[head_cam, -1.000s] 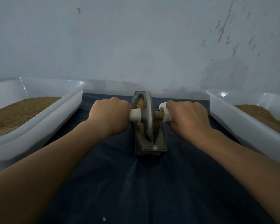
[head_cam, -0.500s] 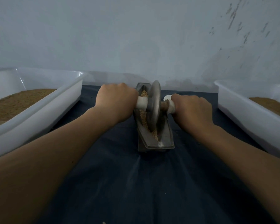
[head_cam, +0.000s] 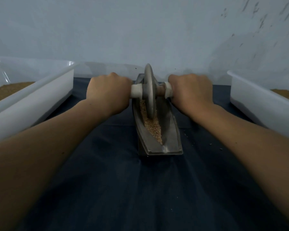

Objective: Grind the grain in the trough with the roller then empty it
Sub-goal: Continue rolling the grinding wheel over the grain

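Observation:
A grey metal boat-shaped trough (head_cam: 169, 130) lies lengthwise on the dark blue cloth (head_cam: 123, 189), with tan grain (head_cam: 152, 126) along its groove. A metal disc roller (head_cam: 149, 90) stands upright in the groove toward the far end. My left hand (head_cam: 108, 94) grips the roller's white left handle (head_cam: 136, 90). On the other side, my right hand (head_cam: 190, 92) grips the right handle (head_cam: 168, 91). Both fists hide most of the handles.
A white plastic tub (head_cam: 40, 100) holding brown ground grain stands to the left, and a second white tub (head_cam: 260, 105) with brown grain stands to the right. A pale wall rises just behind the trough. A few crumbs (head_cam: 210, 144) lie on the cloth right of the trough.
Both hands have pushed the roller away from me along the trough, from its near part to its far part, uncovering the grain in the near half of the groove.

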Demonstrator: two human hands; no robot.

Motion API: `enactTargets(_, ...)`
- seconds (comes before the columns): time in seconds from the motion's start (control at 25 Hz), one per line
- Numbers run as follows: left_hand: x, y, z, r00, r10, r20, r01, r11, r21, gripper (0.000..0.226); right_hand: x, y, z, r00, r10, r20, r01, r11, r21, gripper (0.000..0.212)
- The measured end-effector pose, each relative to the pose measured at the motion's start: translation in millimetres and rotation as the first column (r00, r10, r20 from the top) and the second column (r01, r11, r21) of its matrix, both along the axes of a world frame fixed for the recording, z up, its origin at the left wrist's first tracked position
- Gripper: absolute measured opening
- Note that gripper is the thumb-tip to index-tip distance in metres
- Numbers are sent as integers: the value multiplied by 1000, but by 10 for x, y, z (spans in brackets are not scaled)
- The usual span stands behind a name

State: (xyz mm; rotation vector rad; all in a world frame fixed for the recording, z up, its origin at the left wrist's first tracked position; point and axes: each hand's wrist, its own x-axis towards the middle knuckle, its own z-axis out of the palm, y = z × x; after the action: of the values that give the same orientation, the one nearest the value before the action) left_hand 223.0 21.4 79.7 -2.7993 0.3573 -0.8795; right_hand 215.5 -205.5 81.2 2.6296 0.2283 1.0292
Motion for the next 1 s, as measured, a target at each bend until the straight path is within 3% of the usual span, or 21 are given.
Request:
enactTargets(0.48, 238, -138, 199, 999, -24, 35, 19, 992, 126, 2, 274, -137, -239, 1000, 6, 7, -8, 984, 180, 17)
enactTargets(1.0, 362, -60, 138, 999, -37, -6, 38, 997, 72, 10, 346, -114, -95, 1000, -5, 11, 5, 998, 57, 11)
